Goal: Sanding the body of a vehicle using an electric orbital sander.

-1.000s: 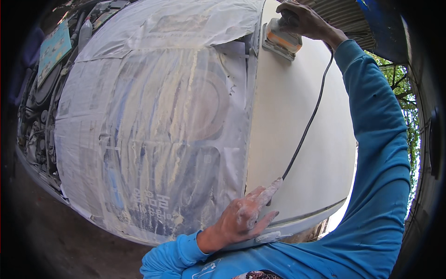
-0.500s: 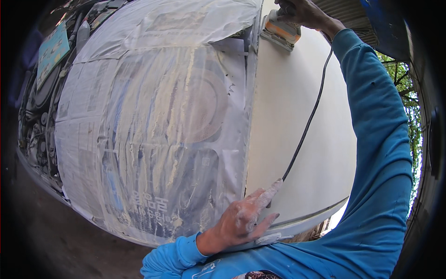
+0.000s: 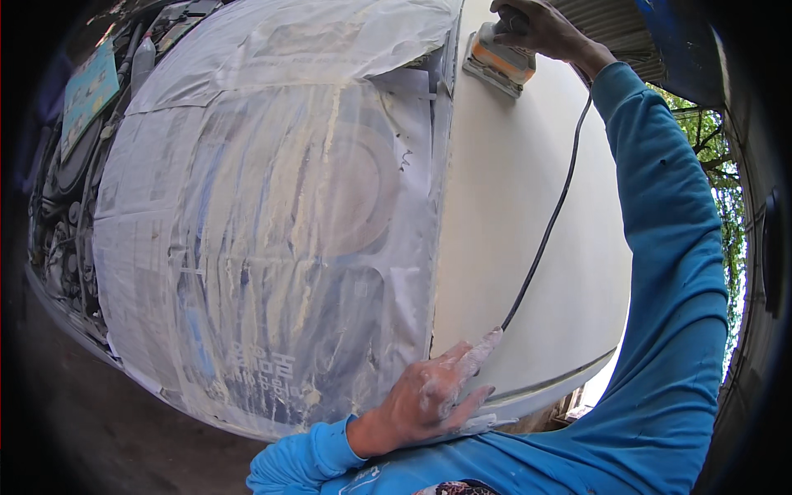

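My right hand [image 3: 551, 33], at the end of the stretched-out arm, grips the top of a grey and orange electric sander [image 3: 502, 62]. Its flat pad rests on the far part of a cream-white vehicle panel [image 3: 511, 190]. A black power cord [image 3: 546, 235] runs from near my right wrist down across the panel to my left hand [image 3: 429, 396]. That hand, coated in white dust, pinches the cord by the panel's near edge; part of the cord is hidden behind the fingers.
Left of the panel, translucent masking film and paper [image 3: 272, 206] cover the vehicle's front, with a round lamp showing through. An exposed engine bay [image 3: 70, 214] lies at far left, holding a clear bottle [image 3: 143, 62] and a teal printed sheet [image 3: 89, 91]. Foliage shows at right.
The sander appears slightly nearer in the picture, and the whole view has shifted a little. Both hands keep their holds.
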A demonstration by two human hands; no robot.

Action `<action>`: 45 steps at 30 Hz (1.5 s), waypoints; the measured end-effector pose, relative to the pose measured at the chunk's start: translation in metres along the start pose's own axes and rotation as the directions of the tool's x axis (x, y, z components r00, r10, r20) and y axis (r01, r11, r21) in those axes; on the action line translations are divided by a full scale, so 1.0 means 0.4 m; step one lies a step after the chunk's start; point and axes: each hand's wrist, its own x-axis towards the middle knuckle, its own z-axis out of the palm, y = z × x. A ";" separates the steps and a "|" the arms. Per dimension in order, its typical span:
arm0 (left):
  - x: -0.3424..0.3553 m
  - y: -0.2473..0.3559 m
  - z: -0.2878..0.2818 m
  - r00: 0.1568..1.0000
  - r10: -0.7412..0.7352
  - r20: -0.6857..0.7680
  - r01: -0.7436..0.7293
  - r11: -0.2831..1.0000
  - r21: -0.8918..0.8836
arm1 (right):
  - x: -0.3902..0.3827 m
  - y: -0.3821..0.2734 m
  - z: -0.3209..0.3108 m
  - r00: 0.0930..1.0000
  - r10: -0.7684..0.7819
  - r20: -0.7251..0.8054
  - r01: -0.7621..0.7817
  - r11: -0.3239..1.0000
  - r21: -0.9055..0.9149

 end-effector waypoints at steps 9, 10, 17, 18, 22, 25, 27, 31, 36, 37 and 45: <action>-0.002 0.000 0.001 0.999 0.006 -0.053 -0.010 0.998 -0.063 | -0.002 -0.016 0.002 0.999 0.022 0.039 -0.020 0.998 -0.059; -0.002 0.000 0.000 0.999 -0.002 -0.038 0.000 0.998 -0.056 | -0.019 -0.007 0.008 0.999 0.023 0.036 -0.021 0.998 -0.065; -0.005 -0.001 0.003 1.000 0.018 -0.007 -0.018 1.000 -0.017 | -0.197 0.033 0.023 0.986 0.161 -0.052 -0.164 0.983 -0.078; -0.005 0.000 0.003 1.000 0.021 -0.007 -0.021 1.000 -0.017 | -0.218 0.037 0.017 0.993 0.107 -0.058 -0.110 0.992 -0.054; -0.007 0.007 0.003 0.999 0.007 0.039 -0.007 1.000 0.019 | -0.262 0.049 0.008 0.971 0.236 -0.023 -0.236 0.972 -0.009; -0.005 0.011 0.003 0.998 -0.020 0.055 0.018 0.999 0.036 | -0.232 0.057 0.018 0.968 0.250 -0.006 -0.250 0.968 0.007; -0.002 0.012 0.003 0.998 -0.033 0.058 0.031 0.999 0.034 | -0.190 0.058 0.026 0.962 0.274 -0.017 -0.274 0.958 -0.085; 0.004 0.011 -0.001 0.999 -0.021 0.039 0.020 1.000 0.023 | -0.091 0.049 0.027 0.985 0.172 0.026 -0.172 0.985 -0.010; 0.012 0.008 -0.005 0.999 -0.032 0.002 0.032 0.999 -0.044 | 0.016 0.045 0.004 0.996 0.091 0.022 -0.089 0.993 -0.074; 0.014 0.008 -0.005 1.000 -0.023 -0.015 0.023 0.998 -0.050 | 0.035 0.044 0.006 0.998 0.054 0.023 -0.053 0.996 -0.073; 0.015 0.011 -0.007 0.998 -0.002 -0.064 -0.005 0.995 -0.098 | 0.067 0.036 0.021 0.995 0.096 0.014 -0.095 0.994 -0.063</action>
